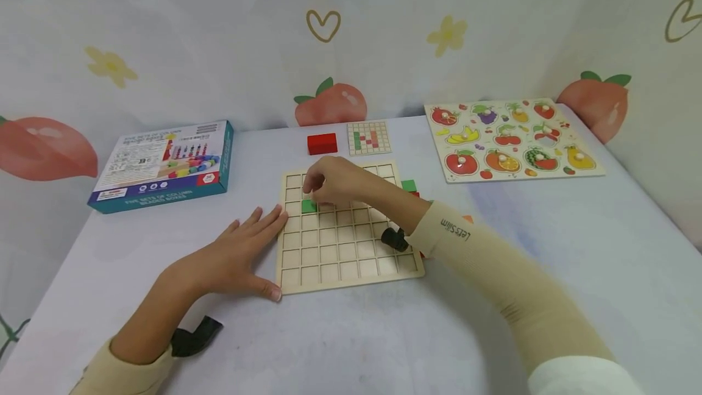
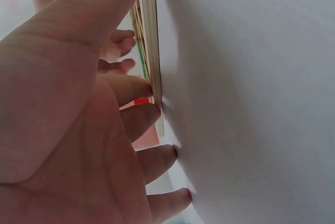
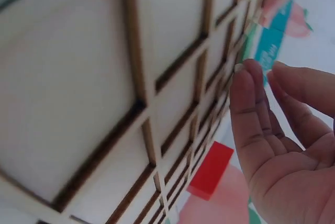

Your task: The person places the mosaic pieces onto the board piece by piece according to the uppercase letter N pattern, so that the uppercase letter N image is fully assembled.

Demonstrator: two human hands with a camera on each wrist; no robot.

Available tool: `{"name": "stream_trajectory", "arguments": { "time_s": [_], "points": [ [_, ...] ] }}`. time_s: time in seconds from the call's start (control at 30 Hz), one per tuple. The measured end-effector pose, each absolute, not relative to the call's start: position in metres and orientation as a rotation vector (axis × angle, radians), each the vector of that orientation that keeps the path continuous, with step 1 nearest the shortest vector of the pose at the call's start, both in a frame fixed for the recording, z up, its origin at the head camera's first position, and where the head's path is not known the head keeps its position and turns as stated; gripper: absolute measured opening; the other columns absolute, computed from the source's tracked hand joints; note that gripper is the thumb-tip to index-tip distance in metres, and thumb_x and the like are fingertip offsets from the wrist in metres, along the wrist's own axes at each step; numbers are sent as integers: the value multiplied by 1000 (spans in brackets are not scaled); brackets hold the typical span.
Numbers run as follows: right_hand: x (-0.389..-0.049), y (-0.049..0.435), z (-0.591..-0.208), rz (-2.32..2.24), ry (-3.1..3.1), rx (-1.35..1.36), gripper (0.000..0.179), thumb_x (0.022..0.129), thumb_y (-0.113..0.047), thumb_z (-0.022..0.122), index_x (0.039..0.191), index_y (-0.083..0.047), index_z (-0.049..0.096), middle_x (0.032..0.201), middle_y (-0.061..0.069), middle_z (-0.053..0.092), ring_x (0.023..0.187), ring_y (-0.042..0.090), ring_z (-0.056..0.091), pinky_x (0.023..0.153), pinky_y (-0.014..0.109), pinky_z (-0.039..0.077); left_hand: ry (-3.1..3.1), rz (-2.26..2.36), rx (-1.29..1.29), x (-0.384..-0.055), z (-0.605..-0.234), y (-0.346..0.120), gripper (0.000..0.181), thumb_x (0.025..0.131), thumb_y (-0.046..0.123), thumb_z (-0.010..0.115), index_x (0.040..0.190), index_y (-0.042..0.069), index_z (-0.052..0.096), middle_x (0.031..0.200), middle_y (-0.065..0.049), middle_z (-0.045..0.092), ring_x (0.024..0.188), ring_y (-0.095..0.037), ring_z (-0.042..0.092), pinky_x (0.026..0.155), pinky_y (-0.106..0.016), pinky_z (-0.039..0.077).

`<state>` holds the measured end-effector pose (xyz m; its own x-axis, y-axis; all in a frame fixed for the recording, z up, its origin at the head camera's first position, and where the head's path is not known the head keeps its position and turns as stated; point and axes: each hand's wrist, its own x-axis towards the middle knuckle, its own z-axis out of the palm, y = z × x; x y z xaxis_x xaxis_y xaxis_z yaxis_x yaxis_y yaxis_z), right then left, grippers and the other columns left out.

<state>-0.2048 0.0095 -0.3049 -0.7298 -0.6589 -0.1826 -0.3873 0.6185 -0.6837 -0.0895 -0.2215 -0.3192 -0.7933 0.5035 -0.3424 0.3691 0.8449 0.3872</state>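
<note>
A wooden grid board (image 1: 351, 276) lies on the table, with a green square tile (image 1: 309, 206) in one of its left-hand cells. My right hand (image 1: 337, 180) hovers over the upper left of the board, just above that tile. In the right wrist view its fingers (image 3: 242, 93) are loosely bent and no piece shows between them. My left hand (image 1: 227, 261) lies spread along the board's left side, thumb and fingertips touching the edge. The left wrist view shows the fingers (image 2: 141, 122) of that hand apart, holding nothing.
Behind the board are a red block (image 1: 322, 144) and a small pattern card (image 1: 368, 138). A boxed bead toy (image 1: 164, 166) lies at back left, a fruit puzzle board (image 1: 515, 139) at back right. Near my right forearm, a green piece (image 1: 408, 186) and an orange piece (image 1: 468, 218) peek out.
</note>
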Motion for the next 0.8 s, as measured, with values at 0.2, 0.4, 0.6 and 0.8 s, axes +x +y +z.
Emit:
{"name": "stream_trajectory", "arguments": {
  "time_s": [0.2,0.4,0.6,0.8],
  "points": [
    [-202,34,-294,-1023,2324,-806,19,93,-3,63,109,-2,73,95,5,69,85,22,68,77,28,55,2597,399,645,-89,-322,-221,133,62,77,75,162,11,16,167,-12,10,150,-45,3,112,-72,7],
    [-195,68,-282,-1163,2214,-653,19,95,-5,65,112,1,71,97,17,70,85,35,70,79,37,58,2616,379,661,-90,-322,-222,134,62,79,73,161,10,17,167,-14,12,149,-47,4,111,-72,9],
    [-190,104,-284,-1105,2297,-592,18,96,-12,67,110,-2,73,96,18,68,74,28,66,75,38,58,2616,374,638,-88,-323,-222,134,61,79,73,161,10,18,167,-14,12,149,-47,4,112,-72,8],
    [-192,145,-291,-1036,2381,-482,19,96,-15,68,110,-3,72,91,13,66,68,22,61,71,39,55,2623,380,660,-88,-321,-220,134,61,79,74,161,9,19,167,-14,13,149,-47,5,111,-73,9]
  ]
}}
